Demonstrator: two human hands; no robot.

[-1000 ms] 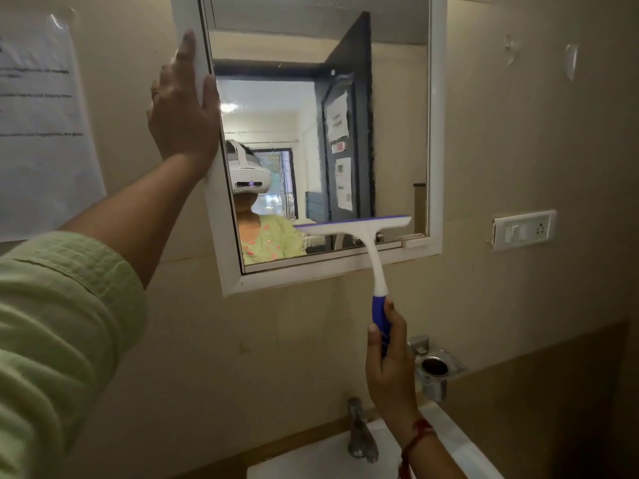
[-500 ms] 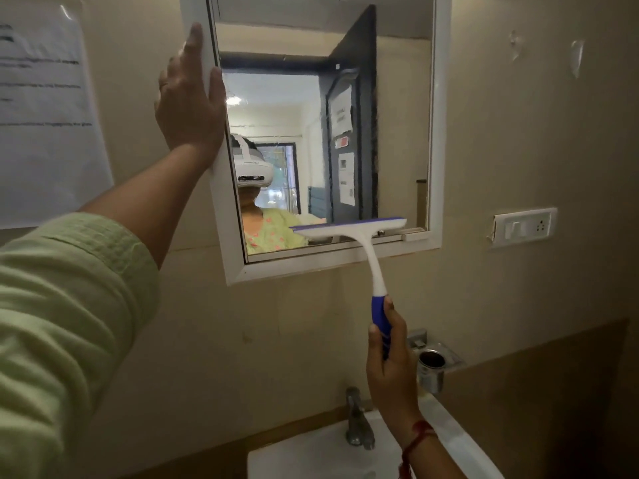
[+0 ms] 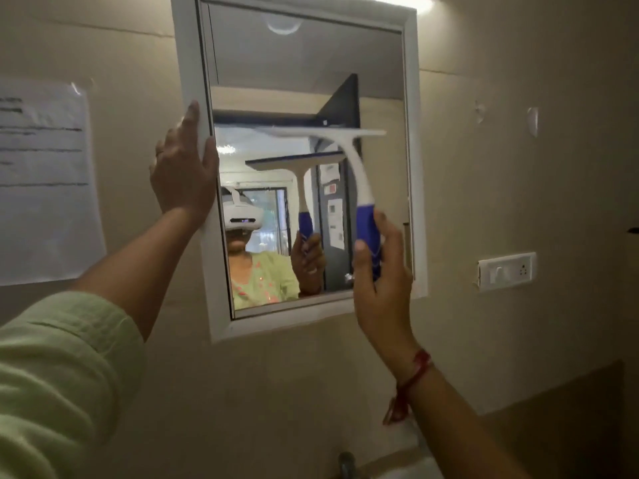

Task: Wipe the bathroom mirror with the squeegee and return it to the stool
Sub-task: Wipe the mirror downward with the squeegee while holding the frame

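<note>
Left grip (image 3: 183,174) flat, fingers straight, bracing mirror frame (image 3: 188,63) against push; right grip (image 3: 380,281) wrapped round squeegee (image 3: 358,174) handle, blade (image 3: 311,132) level at glass (image 3: 304,63), seemingly for even stroke

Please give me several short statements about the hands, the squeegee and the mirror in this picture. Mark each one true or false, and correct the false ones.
1. The right hand grips the squeegee by its blue handle. True.
2. The left hand rests on the right side of the mirror frame. False: it rests on the left side of the frame.
3. The squeegee blade lies at the bottom edge of the glass. False: it is well above the bottom, near mid-height.
4. A switch plate is on the wall to the right of the mirror. True.
5. A stool shows under the mirror. False: no stool is in view.
</note>
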